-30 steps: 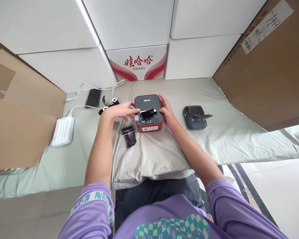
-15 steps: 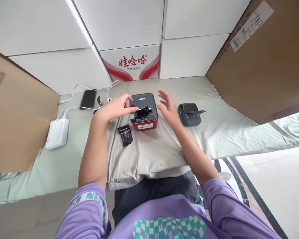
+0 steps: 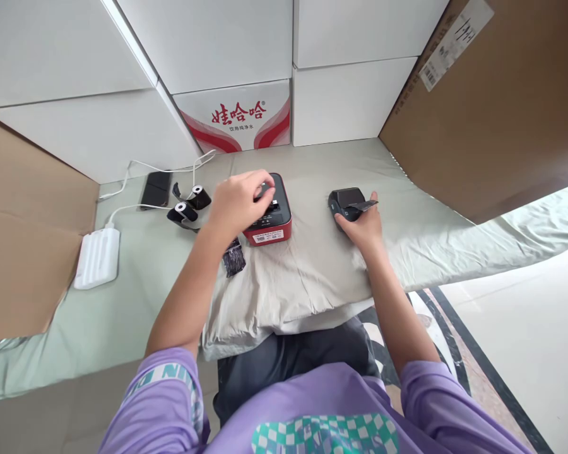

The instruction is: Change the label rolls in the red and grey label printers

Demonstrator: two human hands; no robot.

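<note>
Over the top of a red-and-black printer-like device [image 3: 280, 231] is my left hand [image 3: 243, 200], its fingers curled and thumb and forefinger drawn close together. They cover much of the slot on top, and anything between them is hidden. To the right, my right hand [image 3: 366, 228] grips a small dark label printer [image 3: 348, 198], thumb at its front and fingers round its right side. A black strip [image 3: 365, 205] sticks out of that printer. Partly behind my left wrist lies a small clear packet of dark material [image 3: 235, 261].
Two dark rolls with white cores, one roll [image 3: 182, 212] in front of another [image 3: 199, 197], lie left. Nearby are a black phone [image 3: 156, 189] and a white power bank [image 3: 98, 258] with a cable. White boxes [image 3: 355, 101] stand behind; brown cartons [image 3: 492, 120] flank both sides.
My right hand has moved right from beside the red-and-black device and taken hold of the small label printer. My left hand has shifted over the device's top, fingers curling in. The view has shifted slightly.
</note>
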